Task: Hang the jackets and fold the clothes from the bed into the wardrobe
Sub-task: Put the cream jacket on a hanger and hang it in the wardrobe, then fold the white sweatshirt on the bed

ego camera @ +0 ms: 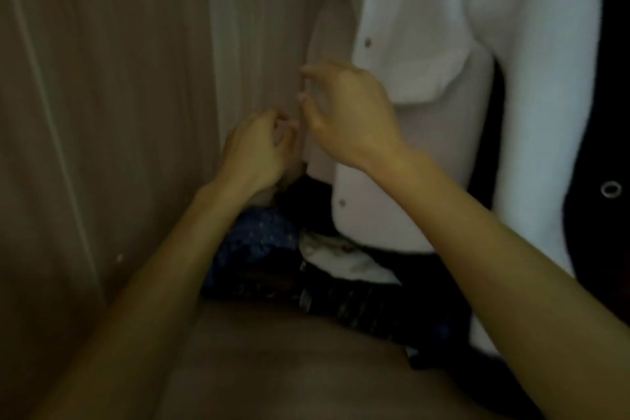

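1. Both my bare arms reach up into the wardrobe [102, 95] from the bottom of the view.
2. My left hand [255, 150] has its fingers curled in tight, right by the front edge of the white jacket [511, 44]. It is too blurry to tell if I pinch the cloth.
3. My right hand [347, 112] is just above it, fingers spread and a bit bent, holding nothing, close to the same edge.
4. The white jacket hangs on the right, with round snaps down its front.
5. Under it lie a blue spotted cloth [259, 239], a white cloth [341, 259] and dark clothes [358, 303].
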Available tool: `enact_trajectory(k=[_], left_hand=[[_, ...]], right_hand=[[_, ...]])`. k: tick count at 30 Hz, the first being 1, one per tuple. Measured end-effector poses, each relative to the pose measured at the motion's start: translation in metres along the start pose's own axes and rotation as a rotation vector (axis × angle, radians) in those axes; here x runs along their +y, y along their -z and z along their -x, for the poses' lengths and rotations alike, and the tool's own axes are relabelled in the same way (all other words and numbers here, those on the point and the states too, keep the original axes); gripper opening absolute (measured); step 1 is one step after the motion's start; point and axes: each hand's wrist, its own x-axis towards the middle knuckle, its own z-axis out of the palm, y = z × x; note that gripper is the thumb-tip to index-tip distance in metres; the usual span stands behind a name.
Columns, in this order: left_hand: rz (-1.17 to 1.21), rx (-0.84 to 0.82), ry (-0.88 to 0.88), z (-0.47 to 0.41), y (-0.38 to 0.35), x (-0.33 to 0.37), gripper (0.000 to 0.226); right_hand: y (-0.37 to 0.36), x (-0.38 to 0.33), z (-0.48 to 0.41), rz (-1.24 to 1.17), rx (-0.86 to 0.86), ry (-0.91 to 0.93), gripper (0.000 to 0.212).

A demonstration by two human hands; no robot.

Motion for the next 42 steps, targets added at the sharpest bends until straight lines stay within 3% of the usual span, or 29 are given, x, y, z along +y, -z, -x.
enact_trajectory(k=[8,21,33,39,42], left_hand=[[-0.051,-0.186,0.122,0.177,-0.018,0.044,0.042],[0.072,-0.384,0.145,0.331,0.015,0.098,0.053],[0.299,-0.736,-0.049,0.465,0.010,0.147,0.060],[0.429,-0.902,-0.262,0.531,0.005,0.237,0.062],[0.517,-0.973,-0.387,0.556,0.009,0.286,0.058]], right_hand=[[0.026,-0.021,0.190,-0.250,-0.143,-0.186,0.038],[0.104,-0.058,0.356,-0.081,-0.219,-0.517,0.038],[0.196,-0.174,0.532,0.226,-0.303,-0.943,0.049],[0.295,-0.229,0.598,0.447,-0.290,-1.160,0.045],[0.346,-0.258,0.623,0.539,-0.190,-1.235,0.042]])
